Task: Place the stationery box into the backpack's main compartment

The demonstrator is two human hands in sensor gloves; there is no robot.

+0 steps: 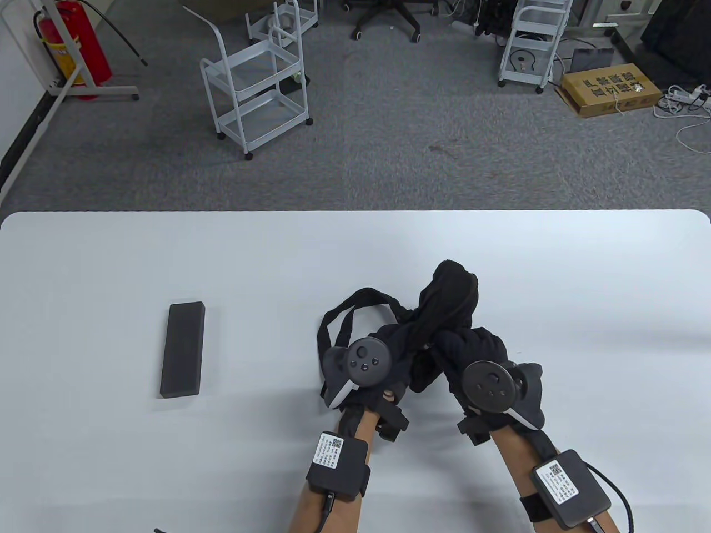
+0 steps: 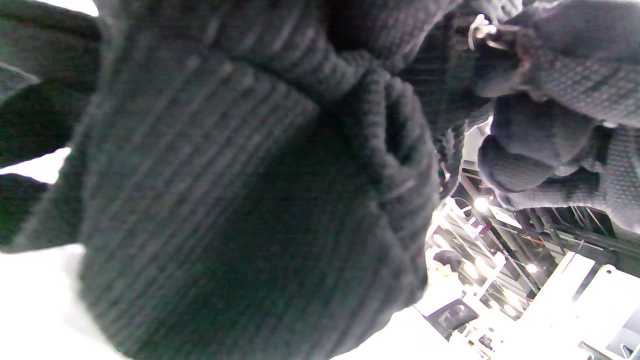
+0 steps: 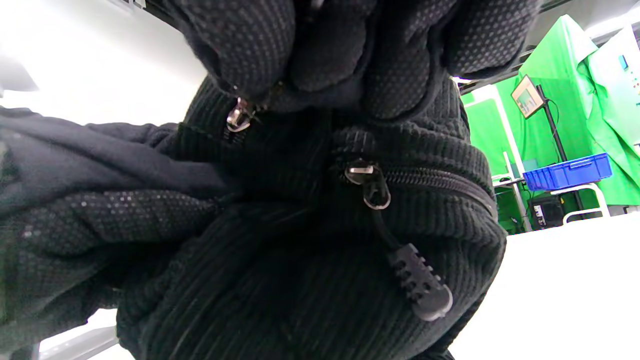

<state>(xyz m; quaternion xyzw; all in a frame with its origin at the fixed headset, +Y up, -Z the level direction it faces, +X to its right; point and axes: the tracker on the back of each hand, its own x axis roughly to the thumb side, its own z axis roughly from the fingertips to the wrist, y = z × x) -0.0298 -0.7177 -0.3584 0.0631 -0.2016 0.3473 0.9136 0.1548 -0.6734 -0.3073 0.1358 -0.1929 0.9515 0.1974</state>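
A black corduroy backpack (image 1: 447,302) stands bunched up on the white table (image 1: 278,250), its straps (image 1: 339,316) looping to the left. My left hand (image 1: 389,361) grips the backpack's fabric from the left; that view is filled by the corduroy (image 2: 240,200). My right hand (image 1: 472,344) grips the top of the backpack, its fingers (image 3: 260,50) closed right at a metal zipper slider (image 3: 239,116). A second zipper (image 3: 370,185) with a rubber pull (image 3: 420,285) lies closed below. The dark grey stationery box (image 1: 183,349) lies flat on the table, well left of both hands.
The table's far edge (image 1: 355,211) runs across the middle of the table view; beyond it lie carpet, white trolleys (image 1: 255,89), a cardboard box (image 1: 611,89) and a fire extinguisher (image 1: 72,39).
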